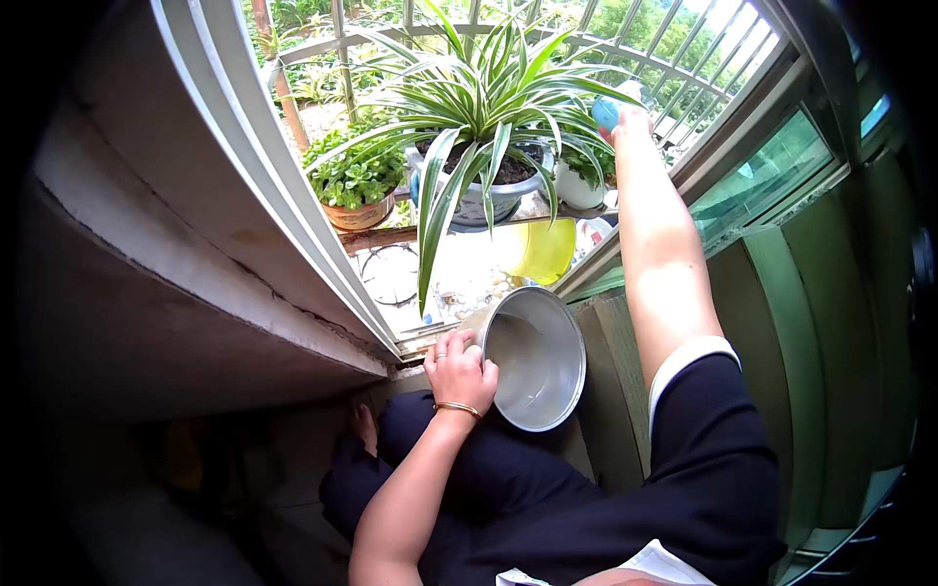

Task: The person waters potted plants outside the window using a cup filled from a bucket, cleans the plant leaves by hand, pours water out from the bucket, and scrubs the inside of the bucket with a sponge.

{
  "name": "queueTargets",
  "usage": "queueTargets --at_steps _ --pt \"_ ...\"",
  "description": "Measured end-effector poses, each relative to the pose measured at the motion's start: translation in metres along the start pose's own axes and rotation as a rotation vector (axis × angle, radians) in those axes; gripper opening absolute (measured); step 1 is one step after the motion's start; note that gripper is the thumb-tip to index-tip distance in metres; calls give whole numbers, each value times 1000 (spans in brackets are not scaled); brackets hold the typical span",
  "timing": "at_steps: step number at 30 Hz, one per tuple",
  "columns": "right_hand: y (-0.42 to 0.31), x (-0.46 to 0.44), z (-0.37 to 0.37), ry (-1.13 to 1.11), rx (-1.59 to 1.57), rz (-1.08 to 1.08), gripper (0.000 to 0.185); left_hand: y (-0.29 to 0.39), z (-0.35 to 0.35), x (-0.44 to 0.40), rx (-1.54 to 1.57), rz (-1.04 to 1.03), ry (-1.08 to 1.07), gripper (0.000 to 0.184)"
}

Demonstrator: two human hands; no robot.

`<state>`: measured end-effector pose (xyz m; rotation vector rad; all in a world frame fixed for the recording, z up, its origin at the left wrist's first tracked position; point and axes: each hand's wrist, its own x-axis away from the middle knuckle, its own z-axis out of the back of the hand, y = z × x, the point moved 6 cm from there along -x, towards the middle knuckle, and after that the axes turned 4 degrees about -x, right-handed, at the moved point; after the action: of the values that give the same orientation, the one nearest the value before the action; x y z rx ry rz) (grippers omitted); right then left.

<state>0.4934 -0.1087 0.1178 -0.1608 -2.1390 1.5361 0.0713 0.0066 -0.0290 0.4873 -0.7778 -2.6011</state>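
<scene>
My left hand (pixel 459 373) is closed on the near left side of a grey metal pot (pixel 535 356). The pot is tilted, its wide mouth facing me and nothing plainly visible inside. Stretched far out through the window opening, my right hand (pixel 632 124) is wrapped round a light blue plastic bottle (pixel 607 112), its top washed out by glare. Just left of that hand spreads a big spider plant (pixel 479 107) with green and white striped leaves, in a pale pot (pixel 474 203) of dark soil. Some leaves hang in front of the pot.
A leafy plant in a terracotta pot (pixel 357 215) stands at left, and a white round pot (pixel 578 188) at right. Below them is a yellow-green container (pixel 549 252). Metal bars (pixel 625 51) enclose the ledge; the window frame (pixel 283 186) borders it.
</scene>
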Motion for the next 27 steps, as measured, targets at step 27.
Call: queueTargets --at_steps 27 --pt "34 -26 -48 -343 -390 -235 51 2 0 4 4 -18 -54 18"
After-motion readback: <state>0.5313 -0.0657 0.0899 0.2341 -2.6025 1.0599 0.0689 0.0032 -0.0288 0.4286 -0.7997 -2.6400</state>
